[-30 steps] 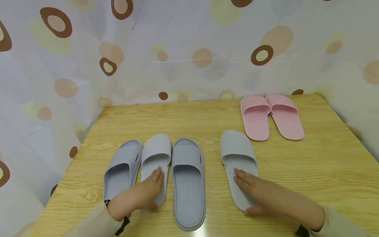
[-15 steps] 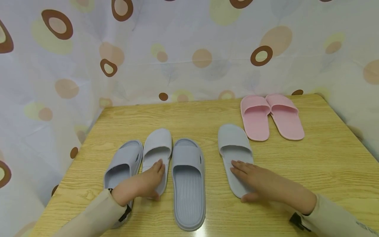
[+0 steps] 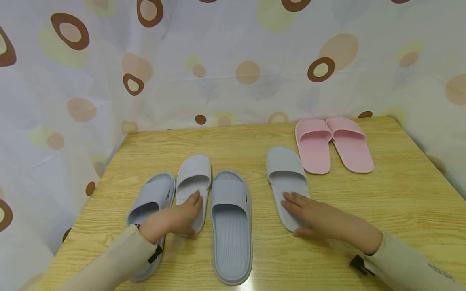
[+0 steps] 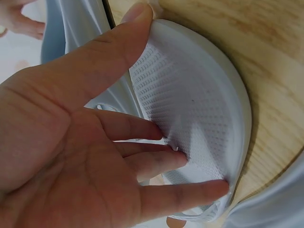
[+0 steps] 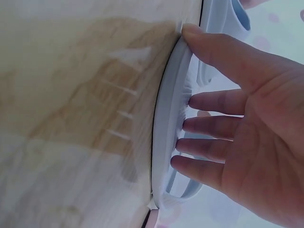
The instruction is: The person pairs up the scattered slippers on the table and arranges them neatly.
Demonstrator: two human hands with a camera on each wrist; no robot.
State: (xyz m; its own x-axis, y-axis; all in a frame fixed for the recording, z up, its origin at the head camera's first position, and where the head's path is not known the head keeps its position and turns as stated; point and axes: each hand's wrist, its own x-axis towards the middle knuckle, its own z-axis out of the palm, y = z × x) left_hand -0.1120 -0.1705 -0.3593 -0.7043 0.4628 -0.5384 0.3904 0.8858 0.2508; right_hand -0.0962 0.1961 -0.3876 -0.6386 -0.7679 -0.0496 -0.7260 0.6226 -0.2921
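My left hand [image 3: 182, 216] lies over the heel half of a pale grey slipper [image 3: 194, 165], which sits between two darker grey slippers. In the left wrist view the fingertips [image 4: 221, 187] touch its textured insole, and the thumb is at the heel's edge. Further right, my right hand [image 3: 313, 214] rests on the matching pale slipper [image 3: 285, 161]. Seen from the right wrist, its extended fingers [image 5: 209, 126] press the insole while the thumb stays by the heel rim. Both pale slippers lie flat, toes pointing away, with their heels partly hidden under the hands.
A darker grey slipper [image 3: 231, 242] lies between the hands, and its mate [image 3: 151, 194] is partly behind the left forearm. Two pink slippers [image 3: 314, 151] stand at the back right of the wooden table [image 3: 218, 141]. A patterned cloth [image 3: 218, 52] hangs behind and at the sides.
Both hands have slid the pale slippers away from the person, toward the table's back, the right one also slightly left. The darker grey and pink slippers have stayed put.
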